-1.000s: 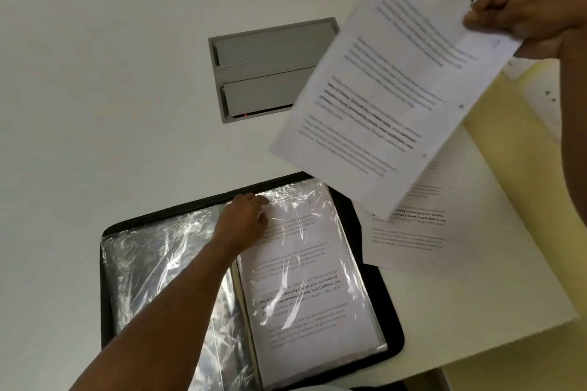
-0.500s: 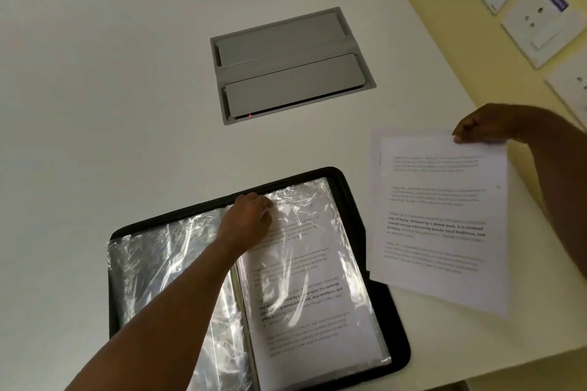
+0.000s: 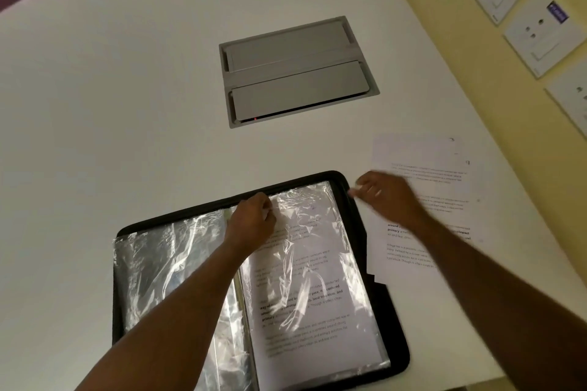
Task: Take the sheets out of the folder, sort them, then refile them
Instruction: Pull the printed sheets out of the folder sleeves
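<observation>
Now left hand presses, fingers curled, on the folder's top sleeve. Right hand, blurred, grip unclear, at folder's corner; loose sheets lie under it.

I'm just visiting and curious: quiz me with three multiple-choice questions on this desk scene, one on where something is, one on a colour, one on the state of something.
1. Where do the loose printed sheets lie?
A. On the table to the right of the folder
B. On the grey hatch
C. Inside the left sleeve

2. What colour is the folder's cover?
A. Red
B. Black
C. Yellow

3. What state is the folder in?
A. Zipped shut
C. Standing upright
B. Lying open flat

Answers:
1. A: the sheets rest on the white table, past the folder's right edge, under the right hand.
2. B: a black rim frames the plastic sleeves.
3. B: both sleeve pages show, with the left hand on the top of the right-hand page.
</observation>
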